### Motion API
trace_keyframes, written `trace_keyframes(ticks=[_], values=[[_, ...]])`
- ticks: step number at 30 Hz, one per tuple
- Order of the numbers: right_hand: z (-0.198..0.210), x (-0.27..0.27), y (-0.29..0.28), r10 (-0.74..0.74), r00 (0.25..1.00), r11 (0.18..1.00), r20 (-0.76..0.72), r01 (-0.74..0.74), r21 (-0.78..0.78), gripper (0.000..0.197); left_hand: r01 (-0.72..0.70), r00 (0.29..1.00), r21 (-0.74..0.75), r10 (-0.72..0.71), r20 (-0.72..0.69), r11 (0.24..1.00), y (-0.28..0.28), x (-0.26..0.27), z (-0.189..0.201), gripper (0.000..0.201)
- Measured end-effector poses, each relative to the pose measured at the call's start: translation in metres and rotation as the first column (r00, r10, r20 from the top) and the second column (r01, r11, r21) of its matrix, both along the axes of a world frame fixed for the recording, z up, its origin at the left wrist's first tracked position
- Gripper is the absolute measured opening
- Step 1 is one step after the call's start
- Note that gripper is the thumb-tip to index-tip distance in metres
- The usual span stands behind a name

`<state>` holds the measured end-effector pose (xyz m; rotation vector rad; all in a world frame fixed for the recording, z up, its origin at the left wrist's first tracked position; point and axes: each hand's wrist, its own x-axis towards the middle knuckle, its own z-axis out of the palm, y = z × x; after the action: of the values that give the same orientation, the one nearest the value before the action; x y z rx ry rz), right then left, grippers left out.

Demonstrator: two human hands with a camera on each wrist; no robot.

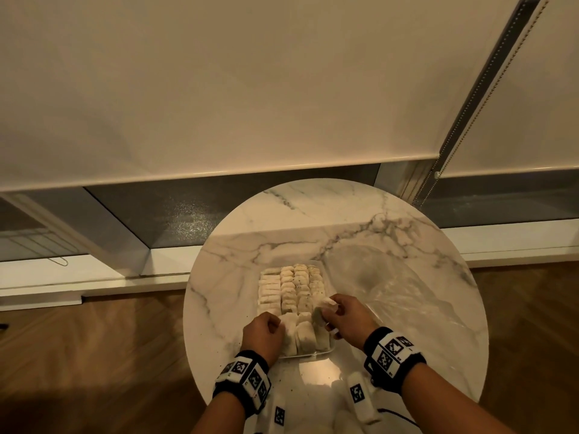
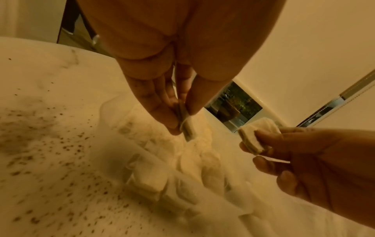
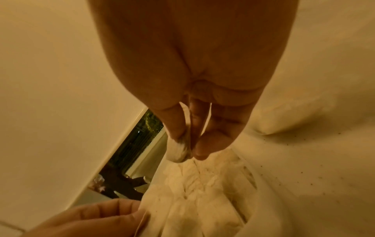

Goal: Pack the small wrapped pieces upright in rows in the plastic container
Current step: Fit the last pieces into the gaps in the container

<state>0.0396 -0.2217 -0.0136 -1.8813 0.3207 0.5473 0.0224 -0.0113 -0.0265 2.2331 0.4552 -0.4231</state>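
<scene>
A clear plastic container (image 1: 317, 354) sits on the round marble table, filled with rows of small pale wrapped pieces (image 1: 293, 288) standing upright. My left hand (image 1: 265, 332) hovers at the container's near left corner, pinching one wrapped piece (image 2: 187, 128) between thumb and fingers. My right hand (image 1: 343, 313) is over the near right part and pinches another wrapped piece (image 1: 324, 310), also seen from the right wrist as a wrapped piece (image 3: 179, 152). Larger pieces (image 1: 305, 338) fill the near row.
The marble table (image 1: 313, 220) has a crumpled clear plastic bag (image 1: 391, 289) lying right of the container. Dark crumbs (image 2: 50, 144) speckle the tabletop at the left. A roller blind and window frame stand behind the table; wooden floor lies around it.
</scene>
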Motion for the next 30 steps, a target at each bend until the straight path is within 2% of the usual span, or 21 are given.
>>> trace_keyframes(ticks=[3,6,9,12,17,22,25,30], values=[[0.000,0.002,0.008,0.174,0.983,0.975,-0.058,-0.180,-0.127,0.018,-0.014,0.999,0.023,0.015,-0.043,1.000,-0.002,-0.005,-0.009,0.012],[-0.003,0.007,0.017,0.297,0.943,0.916,-0.149,-0.326,-0.236,0.020,0.015,0.998,0.050,-0.012,-0.054,0.999,-0.008,-0.010,-0.017,0.015],[-0.006,0.012,0.026,0.426,0.882,0.804,-0.201,-0.471,-0.363,0.027,0.054,0.997,0.080,-0.050,-0.051,0.995,-0.012,-0.011,-0.021,0.016],[-0.008,0.015,0.036,0.497,0.838,0.723,-0.225,-0.543,-0.427,0.031,0.084,0.995,0.115,-0.077,-0.060,0.990,-0.013,-0.011,-0.024,0.018],[-0.016,0.015,0.051,0.561,0.807,0.658,-0.181,-0.568,-0.494,0.027,0.089,0.995,0.143,-0.082,-0.055,0.986,-0.016,-0.013,-0.025,0.017],[-0.023,0.011,0.059,0.594,0.795,0.621,-0.124,-0.551,-0.558,0.027,0.122,0.992,0.143,-0.120,-0.025,0.982,-0.020,-0.012,-0.026,0.028],[-0.024,0.009,0.059,0.580,0.811,0.637,-0.079,-0.512,-0.576,0.031,0.167,0.986,0.185,-0.162,-0.042,0.969,-0.019,-0.009,-0.026,0.033],[-0.024,0.001,0.053,0.539,0.842,0.695,0.005,-0.441,-0.568,0.047,0.173,0.985,0.248,-0.171,-0.030,0.953,-0.019,-0.006,-0.030,0.037]])
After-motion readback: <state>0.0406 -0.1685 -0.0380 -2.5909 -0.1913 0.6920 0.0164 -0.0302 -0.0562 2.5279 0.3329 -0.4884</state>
